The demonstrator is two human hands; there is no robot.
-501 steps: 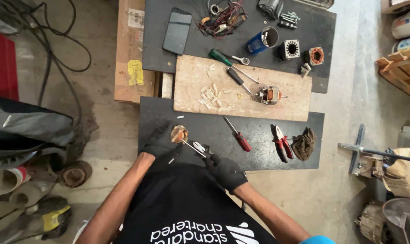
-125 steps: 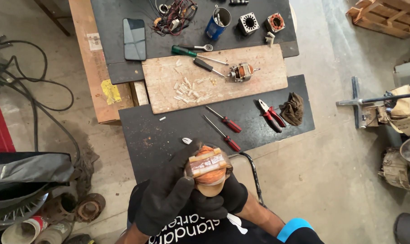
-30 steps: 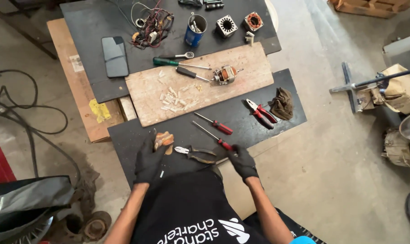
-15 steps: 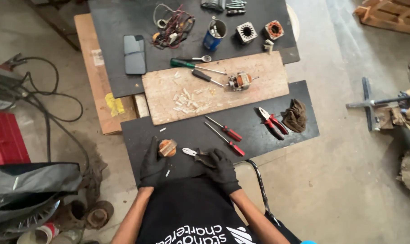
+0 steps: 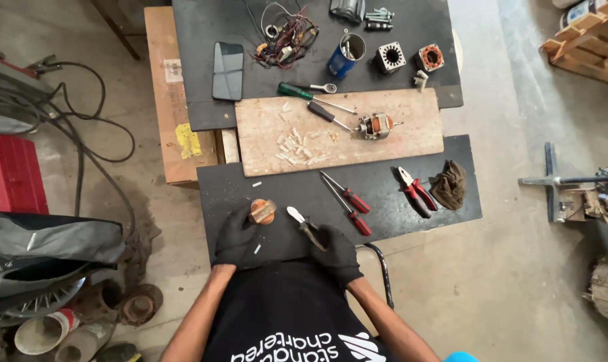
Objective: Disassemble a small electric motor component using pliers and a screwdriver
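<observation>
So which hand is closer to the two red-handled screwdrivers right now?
Right. The right hand, holding pliers, sits just below and left of the red-handled screwdrivers. The left hand is farther left, holding the copper-wound coil.

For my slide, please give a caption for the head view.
Gloved left hand holds a copper-wound coil while right hand grips pliers over a black mat.

Black-gloved left hand point(image 5: 235, 236), copper-orange motor coil point(image 5: 262, 211)
</observation>
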